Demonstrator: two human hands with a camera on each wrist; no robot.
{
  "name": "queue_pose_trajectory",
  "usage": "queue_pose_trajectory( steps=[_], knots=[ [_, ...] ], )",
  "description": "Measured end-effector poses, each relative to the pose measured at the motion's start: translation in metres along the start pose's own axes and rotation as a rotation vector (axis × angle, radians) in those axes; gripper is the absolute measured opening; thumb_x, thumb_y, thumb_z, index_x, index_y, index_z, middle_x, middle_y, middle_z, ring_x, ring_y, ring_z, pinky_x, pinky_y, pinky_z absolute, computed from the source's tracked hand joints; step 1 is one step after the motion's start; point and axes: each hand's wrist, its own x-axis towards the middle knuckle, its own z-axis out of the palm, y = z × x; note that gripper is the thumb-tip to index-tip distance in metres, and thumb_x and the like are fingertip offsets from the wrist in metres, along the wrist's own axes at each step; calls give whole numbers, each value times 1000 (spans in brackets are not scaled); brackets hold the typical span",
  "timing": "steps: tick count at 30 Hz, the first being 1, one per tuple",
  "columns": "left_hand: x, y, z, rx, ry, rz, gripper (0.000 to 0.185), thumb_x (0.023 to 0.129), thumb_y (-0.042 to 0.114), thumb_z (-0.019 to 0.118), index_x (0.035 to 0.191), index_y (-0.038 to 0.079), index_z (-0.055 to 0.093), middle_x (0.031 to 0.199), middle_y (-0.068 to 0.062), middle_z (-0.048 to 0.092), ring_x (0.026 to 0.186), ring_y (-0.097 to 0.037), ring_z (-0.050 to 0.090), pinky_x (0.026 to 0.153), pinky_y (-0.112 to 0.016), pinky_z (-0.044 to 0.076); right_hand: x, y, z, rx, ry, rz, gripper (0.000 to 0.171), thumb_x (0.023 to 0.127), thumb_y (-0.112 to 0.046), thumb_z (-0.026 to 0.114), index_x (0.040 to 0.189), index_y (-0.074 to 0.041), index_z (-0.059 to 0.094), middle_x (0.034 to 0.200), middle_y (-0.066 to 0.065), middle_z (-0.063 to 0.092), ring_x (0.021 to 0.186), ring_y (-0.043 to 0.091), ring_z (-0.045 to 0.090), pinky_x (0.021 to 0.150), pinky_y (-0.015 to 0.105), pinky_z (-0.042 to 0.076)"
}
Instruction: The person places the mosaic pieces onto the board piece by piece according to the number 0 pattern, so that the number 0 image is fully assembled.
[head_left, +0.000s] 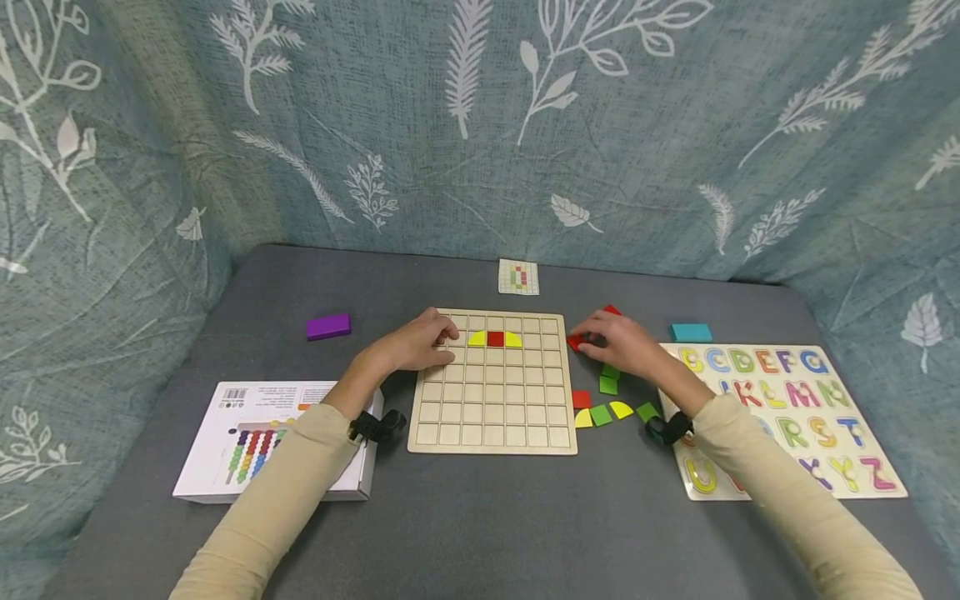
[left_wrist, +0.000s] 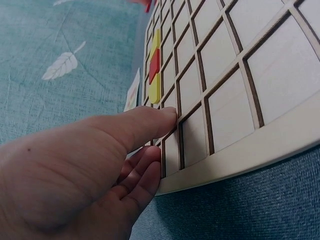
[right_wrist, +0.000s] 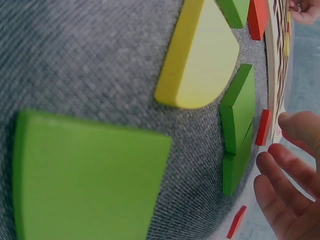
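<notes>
A wooden grid board (head_left: 492, 408) lies in the middle of the grey table. Its second row holds a red square (head_left: 495, 338) between two yellow quarter-rounds. My left hand (head_left: 427, 340) rests flat on the board's far left corner; in the left wrist view its thumb and fingers (left_wrist: 165, 135) lie straight on the board's frame (left_wrist: 280, 145). My right hand (head_left: 611, 337) hovers right of the board with relaxed fingers, its fingertips at a red piece (head_left: 576, 342). The right wrist view shows the hand (right_wrist: 285, 150) beside a flat red piece (right_wrist: 263, 127), with nothing gripped.
Loose red, yellow and green pieces (head_left: 601, 415) lie right of the board. An alphabet puzzle (head_left: 787, 417) sits far right, behind it a teal block (head_left: 691, 332). There is a purple block (head_left: 327, 327) at back left, a white box (head_left: 270, 437) at front left and a pattern card (head_left: 518, 277) behind the board.
</notes>
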Motion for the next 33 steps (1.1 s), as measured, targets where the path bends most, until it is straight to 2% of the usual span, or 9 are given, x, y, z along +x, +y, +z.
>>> queue_pose_trajectory(
  steps=[25, 33],
  knots=[
    [-1, -2, 1, -1, 8, 18, 34, 93, 13, 61, 123, -1, 55, 109, -13, 45, 94, -21, 44, 85, -35, 39, 2, -4, -1, -23, -12, -19, 26, 91, -15, 67, 116, -9, 70, 112, 13, 65, 91, 25, 63, 74, 40, 51],
    [0, -2, 0, 1, 3, 14, 34, 93, 13, 61, 123, 0, 55, 108, -12, 45, 94, -20, 44, 84, -35, 40, 5, -6, 0, -54, -46, -7, 27, 90, -17, 69, 116, -10, 70, 110, 12, 64, 89, 22, 62, 74, 38, 50]
  ],
)
